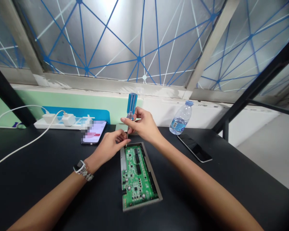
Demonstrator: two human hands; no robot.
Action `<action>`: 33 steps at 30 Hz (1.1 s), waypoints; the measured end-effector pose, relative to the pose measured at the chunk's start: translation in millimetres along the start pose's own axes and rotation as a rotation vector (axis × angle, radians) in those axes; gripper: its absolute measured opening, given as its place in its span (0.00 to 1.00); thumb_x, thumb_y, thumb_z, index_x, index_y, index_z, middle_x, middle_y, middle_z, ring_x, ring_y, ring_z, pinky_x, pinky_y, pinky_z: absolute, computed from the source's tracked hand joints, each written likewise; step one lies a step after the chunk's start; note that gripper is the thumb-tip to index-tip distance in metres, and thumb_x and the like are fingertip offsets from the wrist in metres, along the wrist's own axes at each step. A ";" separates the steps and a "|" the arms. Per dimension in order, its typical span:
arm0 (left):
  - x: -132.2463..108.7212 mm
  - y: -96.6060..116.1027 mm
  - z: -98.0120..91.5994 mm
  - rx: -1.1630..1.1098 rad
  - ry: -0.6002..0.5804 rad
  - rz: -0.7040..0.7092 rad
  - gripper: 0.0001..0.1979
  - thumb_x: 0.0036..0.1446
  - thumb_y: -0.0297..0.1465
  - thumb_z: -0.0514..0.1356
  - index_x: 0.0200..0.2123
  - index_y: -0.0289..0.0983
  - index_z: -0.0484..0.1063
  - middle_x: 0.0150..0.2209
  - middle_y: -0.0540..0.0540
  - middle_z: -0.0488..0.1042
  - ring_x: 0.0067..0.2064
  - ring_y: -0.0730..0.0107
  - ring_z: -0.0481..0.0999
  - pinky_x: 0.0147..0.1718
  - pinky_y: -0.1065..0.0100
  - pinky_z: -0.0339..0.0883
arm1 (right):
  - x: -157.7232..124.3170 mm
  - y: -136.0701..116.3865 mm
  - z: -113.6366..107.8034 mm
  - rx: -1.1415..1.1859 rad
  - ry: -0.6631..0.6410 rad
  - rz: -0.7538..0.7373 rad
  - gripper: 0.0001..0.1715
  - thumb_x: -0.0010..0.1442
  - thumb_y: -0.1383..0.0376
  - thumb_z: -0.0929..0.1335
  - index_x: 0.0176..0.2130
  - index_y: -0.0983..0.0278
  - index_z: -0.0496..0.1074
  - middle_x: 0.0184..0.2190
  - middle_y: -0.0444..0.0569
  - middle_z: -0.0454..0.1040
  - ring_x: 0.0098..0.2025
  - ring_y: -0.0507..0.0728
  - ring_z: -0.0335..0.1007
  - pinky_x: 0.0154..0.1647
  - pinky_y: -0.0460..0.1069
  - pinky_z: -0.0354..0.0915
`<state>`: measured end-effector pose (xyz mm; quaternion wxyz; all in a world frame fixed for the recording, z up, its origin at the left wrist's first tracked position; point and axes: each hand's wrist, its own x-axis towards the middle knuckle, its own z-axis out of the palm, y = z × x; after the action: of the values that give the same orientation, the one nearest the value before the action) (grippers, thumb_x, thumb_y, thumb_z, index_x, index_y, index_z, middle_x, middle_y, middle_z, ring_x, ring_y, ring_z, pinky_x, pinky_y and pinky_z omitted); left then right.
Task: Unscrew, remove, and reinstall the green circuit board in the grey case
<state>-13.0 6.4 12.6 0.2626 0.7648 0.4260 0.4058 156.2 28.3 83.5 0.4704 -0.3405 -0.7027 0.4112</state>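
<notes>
A screwdriver (132, 104) with a clear blue handle stands nearly upright over the far left corner of a green circuit board (141, 179). The board sits in a grey metal frame (142, 207) on the black table. My right hand (144, 125) is closed round the lower part of the handle, thumb and fingers pinching it. Lower down, my left hand (112, 144) has its thumb and fingers pinched about the shaft, close above the board's corner. The tip, and any screw under it, is too small to make out. A watch (80, 167) is on my left wrist.
A white power strip (55, 124) with chargers and cables lies at the back left, beside a lit phone (95, 133). At the back right stand a water bottle (181, 118) and, lying before it, a dark phone (195, 147). A wall and window close off the table's far side.
</notes>
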 end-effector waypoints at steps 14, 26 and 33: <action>0.6 8.4 -9.5 -0.168 -0.166 -0.027 0.10 0.63 0.34 0.58 0.36 0.34 0.76 0.34 0.45 0.79 0.37 0.63 0.78 0.38 0.65 0.70 | -8.0 9.9 -16.3 -0.038 -0.239 0.029 0.11 0.59 0.61 0.71 0.37 0.69 0.76 0.27 0.48 0.77 0.29 0.52 0.75 0.29 0.46 0.71; 0.8 6.3 -8.9 -0.264 -0.228 -0.049 0.10 0.64 0.32 0.56 0.43 0.34 0.75 0.42 0.41 0.81 0.46 0.59 0.80 0.48 0.60 0.71 | -4.9 -2.9 -15.7 -0.017 -0.140 -0.029 0.20 0.56 0.56 0.73 0.43 0.65 0.71 0.33 0.47 0.74 0.30 0.53 0.73 0.24 0.46 0.71; 1.1 6.8 -10.8 -0.238 -0.217 -0.055 0.10 0.64 0.34 0.57 0.39 0.34 0.76 0.39 0.40 0.82 0.42 0.59 0.81 0.45 0.60 0.73 | -0.4 -14.0 -23.9 0.084 -0.314 0.068 0.17 0.55 0.57 0.74 0.38 0.67 0.71 0.35 0.51 0.78 0.33 0.53 0.76 0.29 0.47 0.74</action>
<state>-18.8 4.5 23.9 0.4068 0.7557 0.3649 0.3610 177.5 28.0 101.2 0.3544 -0.2756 -0.7377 0.5042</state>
